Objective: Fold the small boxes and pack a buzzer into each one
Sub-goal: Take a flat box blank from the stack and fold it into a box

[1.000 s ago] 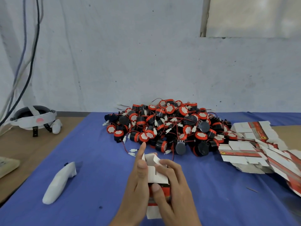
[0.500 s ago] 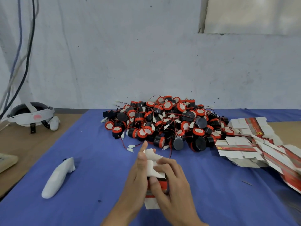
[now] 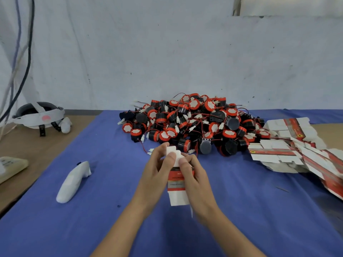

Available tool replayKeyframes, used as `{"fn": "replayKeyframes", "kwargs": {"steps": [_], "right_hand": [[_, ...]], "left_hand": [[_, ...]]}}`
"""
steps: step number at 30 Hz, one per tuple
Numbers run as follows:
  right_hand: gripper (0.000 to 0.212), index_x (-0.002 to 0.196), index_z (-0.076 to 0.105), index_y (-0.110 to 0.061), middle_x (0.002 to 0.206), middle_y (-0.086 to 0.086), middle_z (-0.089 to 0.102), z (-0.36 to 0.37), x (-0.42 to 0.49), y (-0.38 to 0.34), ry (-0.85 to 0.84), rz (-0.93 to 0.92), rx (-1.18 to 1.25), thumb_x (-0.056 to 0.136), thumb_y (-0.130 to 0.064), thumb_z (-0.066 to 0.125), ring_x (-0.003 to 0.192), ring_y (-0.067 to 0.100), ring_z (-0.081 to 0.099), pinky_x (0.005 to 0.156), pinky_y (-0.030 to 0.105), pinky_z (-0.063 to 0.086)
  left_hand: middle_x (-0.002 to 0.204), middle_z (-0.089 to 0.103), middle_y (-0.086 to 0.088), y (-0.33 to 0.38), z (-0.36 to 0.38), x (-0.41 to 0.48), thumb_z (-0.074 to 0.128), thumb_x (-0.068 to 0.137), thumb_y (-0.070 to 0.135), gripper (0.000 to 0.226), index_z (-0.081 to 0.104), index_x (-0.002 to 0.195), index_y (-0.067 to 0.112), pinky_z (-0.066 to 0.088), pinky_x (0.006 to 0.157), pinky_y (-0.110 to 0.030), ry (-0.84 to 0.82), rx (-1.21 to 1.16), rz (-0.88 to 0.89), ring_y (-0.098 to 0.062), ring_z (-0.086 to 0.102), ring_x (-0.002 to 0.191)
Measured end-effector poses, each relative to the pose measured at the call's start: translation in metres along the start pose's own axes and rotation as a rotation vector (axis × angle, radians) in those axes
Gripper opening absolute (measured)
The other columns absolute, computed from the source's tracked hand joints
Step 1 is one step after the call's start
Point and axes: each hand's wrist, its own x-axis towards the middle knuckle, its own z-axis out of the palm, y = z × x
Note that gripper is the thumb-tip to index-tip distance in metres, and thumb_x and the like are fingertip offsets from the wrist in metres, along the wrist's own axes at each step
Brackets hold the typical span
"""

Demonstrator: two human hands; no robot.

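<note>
A small white and red box (image 3: 177, 182) is held upright between both hands above the blue cloth (image 3: 104, 182). My left hand (image 3: 156, 175) grips its left side, thumb pressed on a white top flap. My right hand (image 3: 196, 180) grips the right side, thumb on the box's front near the top. The bottom flaps hang loose below my palms. Behind the box lies a big heap of black and red buzzers (image 3: 193, 125) with thin red wires. A spread of flat unfolded boxes (image 3: 289, 147) lies to the right.
A white handheld controller (image 3: 73, 181) lies on the cloth at the left. A white headset (image 3: 39, 115) and a beige device (image 3: 9, 166) sit on the brown table at the far left. A white wall stands behind the table, with cables hanging at the left.
Both hands keep the box while their thumbs have shifted up over the top flaps, which are bent further over the opening. The view has tilted slightly.
</note>
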Motion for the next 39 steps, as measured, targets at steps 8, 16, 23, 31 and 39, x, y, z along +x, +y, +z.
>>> {"fn": "replayKeyframes", "kwargs": {"steps": [8, 16, 23, 31, 39], "right_hand": [[0.025, 0.085, 0.056, -0.027, 0.120, -0.015, 0.055, -0.001, 0.002, -0.005, 0.061, -0.157, -0.142, 0.087, -0.050, 0.049, 0.108, 0.011, 0.061, 0.083, 0.026, 0.056], [0.035, 0.102, 0.064, -0.022, 0.115, -0.011, 0.056, -0.007, 0.000, -0.006, 0.067, -0.147, -0.120, 0.086, -0.049, 0.047, 0.102, 0.011, 0.063, 0.078, 0.025, 0.055], [0.048, 0.124, 0.058, -0.044, 0.118, -0.020, 0.055, -0.012, -0.002, -0.005, 0.062, -0.085, -0.124, 0.080, -0.057, 0.045, 0.108, 0.006, 0.063, 0.083, 0.028, 0.058], [0.032, 0.104, 0.062, -0.041, 0.112, -0.020, 0.052, -0.016, -0.003, -0.006, 0.070, -0.144, -0.293, 0.080, -0.049, 0.042, 0.102, 0.005, 0.062, 0.075, 0.015, 0.052], [0.034, 0.108, 0.054, -0.031, 0.117, -0.023, 0.041, -0.031, -0.005, 0.000, 0.066, -0.239, -0.557, 0.083, -0.046, 0.038, 0.106, 0.007, 0.055, 0.076, 0.012, 0.046]], "left_hand": [[0.106, 0.072, 0.010, 0.000, -0.007, 0.003, 0.061, 0.088, 0.030, 0.032, 0.058, 0.120, 0.031, 0.054, 0.079, -0.019, -0.019, -0.045, 0.003, -0.010, 0.069, 0.098], [0.108, 0.073, 0.008, -0.003, -0.004, 0.004, 0.062, 0.083, 0.032, 0.036, 0.059, 0.118, 0.025, 0.056, 0.080, -0.021, 0.003, -0.071, -0.001, -0.012, 0.069, 0.100], [0.100, 0.072, 0.012, -0.004, -0.003, 0.003, 0.055, 0.097, 0.005, 0.026, 0.058, 0.117, 0.022, 0.052, 0.072, -0.013, 0.005, -0.009, 0.033, -0.005, 0.069, 0.093], [0.097, 0.066, 0.005, -0.004, 0.001, -0.002, 0.051, 0.096, 0.000, 0.034, 0.055, 0.119, 0.025, 0.053, 0.074, -0.017, -0.018, 0.034, 0.077, -0.010, 0.068, 0.091], [0.118, 0.061, 0.024, -0.012, 0.006, -0.004, 0.058, 0.096, 0.028, 0.038, 0.051, 0.127, 0.048, 0.055, 0.084, -0.021, -0.077, 0.108, 0.028, 0.000, 0.063, 0.107]]}}
